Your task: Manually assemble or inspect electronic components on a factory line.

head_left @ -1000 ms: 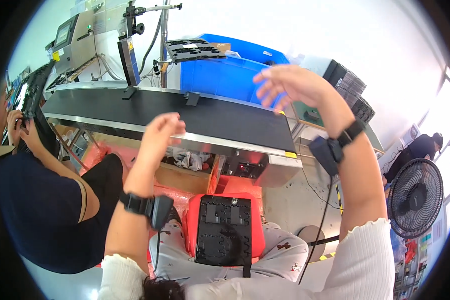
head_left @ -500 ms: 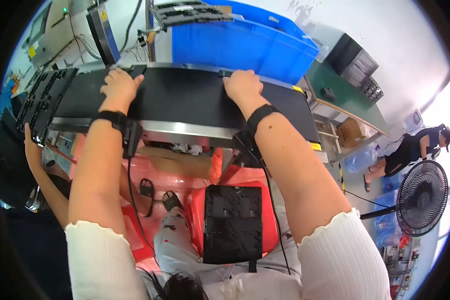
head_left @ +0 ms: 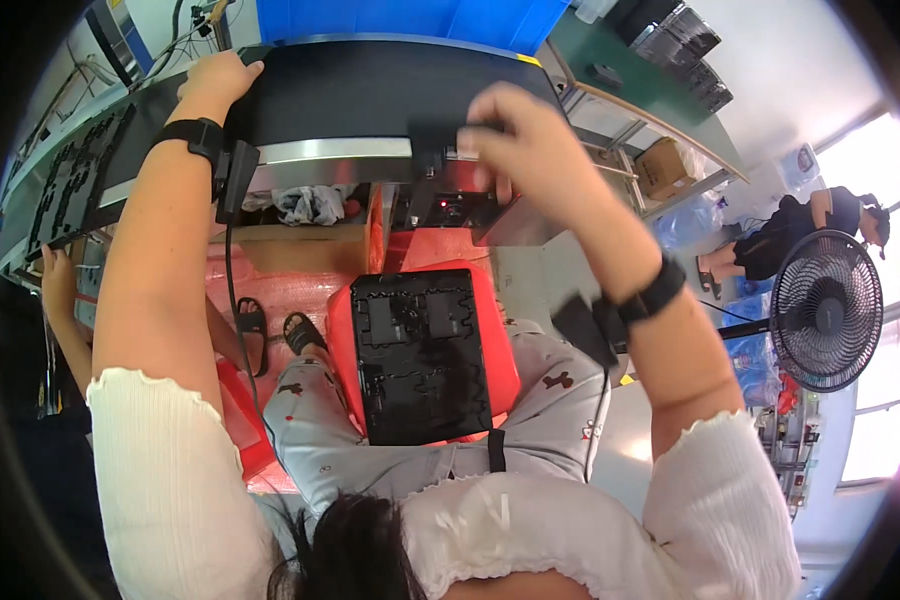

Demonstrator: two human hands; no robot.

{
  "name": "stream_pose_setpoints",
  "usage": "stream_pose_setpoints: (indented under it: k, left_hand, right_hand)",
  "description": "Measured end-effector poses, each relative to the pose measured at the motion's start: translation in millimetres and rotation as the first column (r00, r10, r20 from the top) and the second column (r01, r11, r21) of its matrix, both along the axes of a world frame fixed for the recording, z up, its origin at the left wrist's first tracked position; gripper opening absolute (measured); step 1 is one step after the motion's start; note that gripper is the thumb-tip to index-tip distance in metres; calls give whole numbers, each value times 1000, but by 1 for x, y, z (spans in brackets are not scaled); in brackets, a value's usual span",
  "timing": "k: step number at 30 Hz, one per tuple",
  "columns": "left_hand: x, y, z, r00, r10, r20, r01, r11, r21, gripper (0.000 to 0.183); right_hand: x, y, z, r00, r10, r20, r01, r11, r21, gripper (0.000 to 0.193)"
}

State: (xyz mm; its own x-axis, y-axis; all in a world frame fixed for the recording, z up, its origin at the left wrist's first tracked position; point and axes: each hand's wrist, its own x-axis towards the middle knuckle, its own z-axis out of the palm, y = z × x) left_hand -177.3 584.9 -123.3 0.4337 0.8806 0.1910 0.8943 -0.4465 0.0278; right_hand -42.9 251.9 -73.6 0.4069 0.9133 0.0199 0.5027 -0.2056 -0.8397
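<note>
Resting palm-down, your left hand [head_left: 218,78] lies flat on the far left part of the black conveyor belt [head_left: 370,85], fingers loose and closed on nothing. Your right hand [head_left: 515,135] hovers over the belt's near steel edge [head_left: 335,150] with the fingers curled downward; whether they pinch anything cannot be told from this angle. Both wrists carry black bands, and a cable [head_left: 232,300] hangs from the left one down past your knee.

On your lap sits a black moulded tray [head_left: 422,352] on top of a red bin [head_left: 500,365], just beneath the belt edge and between your forearms. Under the conveyor you have crumpled cloth [head_left: 305,203] and a small control box with a red light [head_left: 448,208]. Your feet in black sandals [head_left: 275,328] rest on the reddish floor.

To your left, more black trays [head_left: 70,185] ride the belt, and another person's hand [head_left: 55,285] reaches toward them. Behind the belt stands a blue crate [head_left: 410,18]. On the right is a green table [head_left: 640,95] with a cardboard box [head_left: 662,165] below it, a standing fan [head_left: 830,310], and a person in dark clothes [head_left: 790,235] bent over beyond it.
</note>
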Motion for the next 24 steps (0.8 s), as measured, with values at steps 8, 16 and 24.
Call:
stream_pose_setpoints:
  k: [8,16,24]
  left_hand:
    - [14,15,-24,951,-280,129,234,927,292,40]
    - [-76,-208,4,472,-347,810,670,739,-74,23]
    - [-126,-307,-138,805,-241,542,584,164,-795,20]
  right_hand:
    - [-41,-120,-180,919,389,-67,-369,786,-496,25]
    - [-67,-160,-244,934,306,187,-200,878,-435,36]
    - [-71,-196,-249,731,611,305,-435,761,-482,39]
